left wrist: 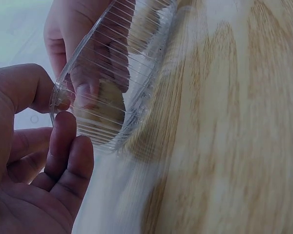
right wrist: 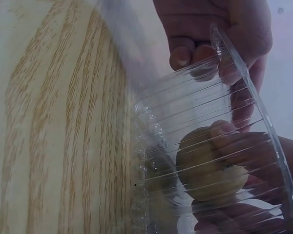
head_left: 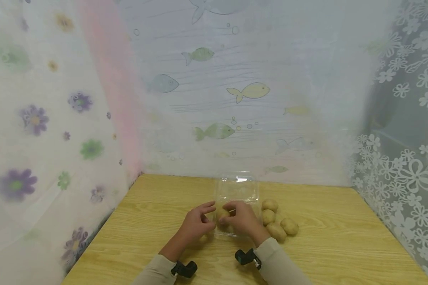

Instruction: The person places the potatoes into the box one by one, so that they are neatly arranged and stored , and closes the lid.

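Observation:
A clear plastic clamshell container (head_left: 232, 234) stands on the table with its lid (head_left: 237, 190) raised at the back. At its left side, my left hand (head_left: 197, 221) pinches the rim, as the left wrist view shows. Inside the container, my right hand (head_left: 244, 217) grips a potato (head_left: 222, 215) between thumb and fingers. Through the ribbed clear wall (right wrist: 210, 107), the right wrist view shows the same potato (right wrist: 205, 165) with fingertips on it. Another potato (left wrist: 144, 27) shows farther back in the left wrist view.
Several loose potatoes (head_left: 276, 231) lie close together on the wooden table (head_left: 342, 229), just right of the container. Hanging sheets with fish (head_left: 249, 91) and flower prints (head_left: 18, 184) border the table at the back and sides.

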### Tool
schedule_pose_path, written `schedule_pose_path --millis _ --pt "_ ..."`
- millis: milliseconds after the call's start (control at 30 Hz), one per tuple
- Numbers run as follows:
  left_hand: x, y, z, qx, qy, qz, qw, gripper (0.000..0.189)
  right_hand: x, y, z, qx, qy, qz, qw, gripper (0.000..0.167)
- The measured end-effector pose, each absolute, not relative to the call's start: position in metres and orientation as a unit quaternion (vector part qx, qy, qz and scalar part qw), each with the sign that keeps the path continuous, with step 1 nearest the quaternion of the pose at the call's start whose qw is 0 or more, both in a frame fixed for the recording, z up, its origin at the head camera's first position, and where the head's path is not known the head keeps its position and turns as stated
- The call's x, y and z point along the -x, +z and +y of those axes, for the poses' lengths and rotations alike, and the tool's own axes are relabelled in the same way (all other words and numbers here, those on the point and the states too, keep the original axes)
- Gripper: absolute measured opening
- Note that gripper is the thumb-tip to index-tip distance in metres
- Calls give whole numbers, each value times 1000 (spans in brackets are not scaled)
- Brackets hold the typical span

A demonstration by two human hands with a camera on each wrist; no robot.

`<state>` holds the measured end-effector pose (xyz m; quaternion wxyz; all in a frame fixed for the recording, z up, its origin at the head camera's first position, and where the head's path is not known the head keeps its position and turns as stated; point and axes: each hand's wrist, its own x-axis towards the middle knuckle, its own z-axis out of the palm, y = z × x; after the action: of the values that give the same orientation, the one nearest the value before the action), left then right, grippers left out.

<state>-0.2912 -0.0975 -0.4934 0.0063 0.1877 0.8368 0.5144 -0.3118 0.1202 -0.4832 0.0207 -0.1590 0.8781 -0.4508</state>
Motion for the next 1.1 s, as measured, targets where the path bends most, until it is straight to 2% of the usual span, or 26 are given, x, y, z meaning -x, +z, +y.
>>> schedule_pose_path --millis 1100 --pt "295 -497 -100 -199 511 836 10 57 312 -478 121 157 -447 879 47 52"
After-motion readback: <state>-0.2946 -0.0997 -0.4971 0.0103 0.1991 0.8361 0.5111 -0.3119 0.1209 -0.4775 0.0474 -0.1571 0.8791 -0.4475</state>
